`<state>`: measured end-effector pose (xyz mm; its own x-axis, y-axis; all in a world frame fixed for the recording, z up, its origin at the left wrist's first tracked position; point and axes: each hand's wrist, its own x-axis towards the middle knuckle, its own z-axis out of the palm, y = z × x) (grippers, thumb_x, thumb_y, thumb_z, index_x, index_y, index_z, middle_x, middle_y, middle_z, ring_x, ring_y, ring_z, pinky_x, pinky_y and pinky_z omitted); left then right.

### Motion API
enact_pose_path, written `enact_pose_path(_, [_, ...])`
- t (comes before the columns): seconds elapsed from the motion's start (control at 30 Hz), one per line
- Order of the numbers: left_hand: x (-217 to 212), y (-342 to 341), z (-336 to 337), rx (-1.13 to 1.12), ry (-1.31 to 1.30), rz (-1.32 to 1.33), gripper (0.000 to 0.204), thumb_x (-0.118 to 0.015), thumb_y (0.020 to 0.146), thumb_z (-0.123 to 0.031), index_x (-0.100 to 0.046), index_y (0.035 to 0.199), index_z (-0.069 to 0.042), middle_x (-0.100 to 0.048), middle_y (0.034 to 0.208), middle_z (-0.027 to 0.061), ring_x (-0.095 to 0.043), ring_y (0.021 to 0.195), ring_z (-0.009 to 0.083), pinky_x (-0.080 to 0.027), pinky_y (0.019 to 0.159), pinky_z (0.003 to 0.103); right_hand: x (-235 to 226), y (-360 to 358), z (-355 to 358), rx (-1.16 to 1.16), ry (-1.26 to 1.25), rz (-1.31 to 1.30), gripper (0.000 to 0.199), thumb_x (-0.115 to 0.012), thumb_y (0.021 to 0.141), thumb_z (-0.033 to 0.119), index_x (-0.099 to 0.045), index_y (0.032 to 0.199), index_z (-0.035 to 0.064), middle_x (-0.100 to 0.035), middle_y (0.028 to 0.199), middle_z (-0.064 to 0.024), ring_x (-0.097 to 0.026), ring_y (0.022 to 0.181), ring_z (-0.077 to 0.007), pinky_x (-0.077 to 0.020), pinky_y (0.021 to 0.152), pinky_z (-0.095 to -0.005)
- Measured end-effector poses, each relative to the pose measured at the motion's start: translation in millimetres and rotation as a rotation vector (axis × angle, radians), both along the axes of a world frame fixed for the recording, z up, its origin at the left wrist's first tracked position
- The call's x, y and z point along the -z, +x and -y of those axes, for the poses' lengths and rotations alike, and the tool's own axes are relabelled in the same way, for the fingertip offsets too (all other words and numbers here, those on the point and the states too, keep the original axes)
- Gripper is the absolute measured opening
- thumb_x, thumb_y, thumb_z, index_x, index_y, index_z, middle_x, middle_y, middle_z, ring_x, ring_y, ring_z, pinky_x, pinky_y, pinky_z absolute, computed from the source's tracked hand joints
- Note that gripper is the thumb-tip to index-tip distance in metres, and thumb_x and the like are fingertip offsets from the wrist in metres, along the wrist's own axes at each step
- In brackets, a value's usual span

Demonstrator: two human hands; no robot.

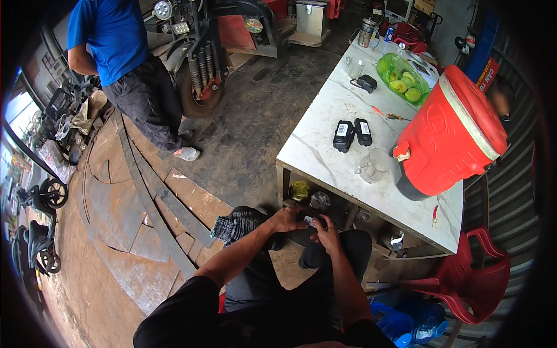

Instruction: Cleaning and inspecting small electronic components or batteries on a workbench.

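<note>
Above my lap, my left hand (285, 220) and my right hand (326, 233) are brought together with their fingers bent around a small dark object with a pale face (310, 220). Its kind is too small to make out, and the fingers cover part of it. Over my left knee lies a grey-and-black knitted glove (233, 228). Just beyond my hands is the edge of a white marble-patterned table (316, 145).
On the table stand a red drinks cooler (449, 136), a glass mug (374, 166), two black labelled cases (343, 136), a screwdriver (394, 117) and a green bag of fruit (400, 81). A red plastic chair (464, 284) is at right. A person in blue (119, 43) stands left, beside metal strips (142, 180).
</note>
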<state>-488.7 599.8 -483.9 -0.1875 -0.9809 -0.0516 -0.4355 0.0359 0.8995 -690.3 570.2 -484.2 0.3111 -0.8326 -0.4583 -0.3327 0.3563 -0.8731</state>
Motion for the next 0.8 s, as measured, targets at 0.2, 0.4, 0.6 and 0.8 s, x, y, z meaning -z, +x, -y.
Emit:
enact_pose_path(0.2, [-5.4,0.3,0.7,-0.001,0.066,0.052,0.064,-0.077,0.077,-0.03,-0.052,0.129,-0.004,-0.069,0.102,0.0155,-0.065,0.092,0.0216,-0.049,0.081,0.033,-5.8,0.3,-2.4,-0.009,-0.001,0.028,0.055,-0.065,0.091,0.029,-0.042,0.137,0.0095,-0.066,0.103,-0.0094,-0.062,0.058,-0.0115,-0.0442,0.047,-0.0238])
enact_pose_path(0.4, [2.1,2.4,1.0,-0.047,0.048,0.058,0.065,-0.077,0.076,-0.033,-0.053,0.128,-0.003,-0.069,0.1,0.0149,-0.066,0.09,0.0224,-0.05,0.08,0.033,-6.2,0.9,-2.1,-0.05,0.002,0.097,0.062,-0.068,0.089,0.022,-0.036,0.141,0.0133,-0.066,0.1,-0.0073,-0.063,0.063,-0.0116,-0.0452,0.049,-0.0237])
enact_pose_path(0.6, [-0.7,2.6,1.1,-0.033,0.058,0.08,0.066,-0.077,0.077,-0.034,-0.052,0.129,-0.003,-0.069,0.101,0.0149,-0.066,0.091,0.0218,-0.05,0.08,0.032,-6.9,0.2,-2.2,-0.047,0.012,0.141,0.06,-0.066,0.09,0.019,-0.036,0.141,0.0131,-0.067,0.097,-0.008,-0.063,0.062,-0.0116,-0.0453,0.05,-0.0239])
enact_pose_path(0.8, [-6.4,1.3,-0.2,-0.028,0.011,0.032,0.067,-0.078,0.076,-0.034,-0.052,0.13,-0.002,-0.069,0.099,0.0141,-0.066,0.089,0.0196,-0.05,0.078,0.032,-5.0,-0.5,-2.8,-0.044,0.018,0.117,0.057,-0.064,0.091,0.02,-0.037,0.141,0.0125,-0.067,0.096,-0.0078,-0.063,0.061,-0.0113,-0.0452,0.049,-0.0238])
